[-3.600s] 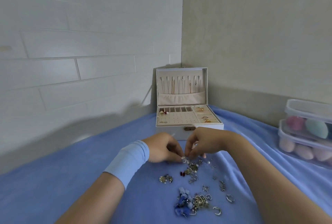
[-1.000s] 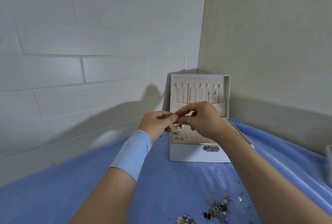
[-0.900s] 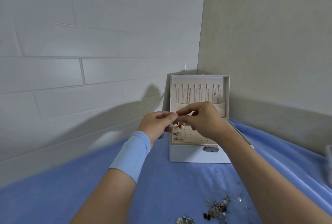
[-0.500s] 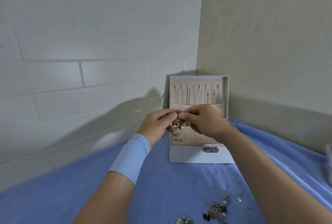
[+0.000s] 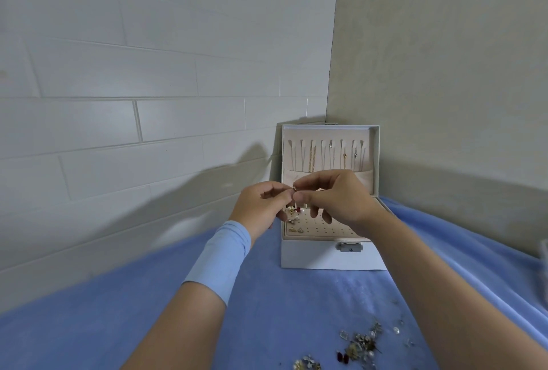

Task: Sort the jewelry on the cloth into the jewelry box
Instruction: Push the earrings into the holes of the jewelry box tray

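Tiny jewelry piece (image 5: 294,188), kind indiscernible

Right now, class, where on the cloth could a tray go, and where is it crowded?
Bare cloth lies between the wall and the left arm, and between the box and the jewelry pile. Crowded: that pile, near right, and over the box, where left hand and right hand pinch a small piece.

Bare blue cloth (image 5: 267,310) lies open between the scattered jewelry (image 5: 360,346) and the jewelry box (image 5: 329,257). Its upright lid (image 5: 375,156) and the wall corner (image 5: 329,88) close off the back.
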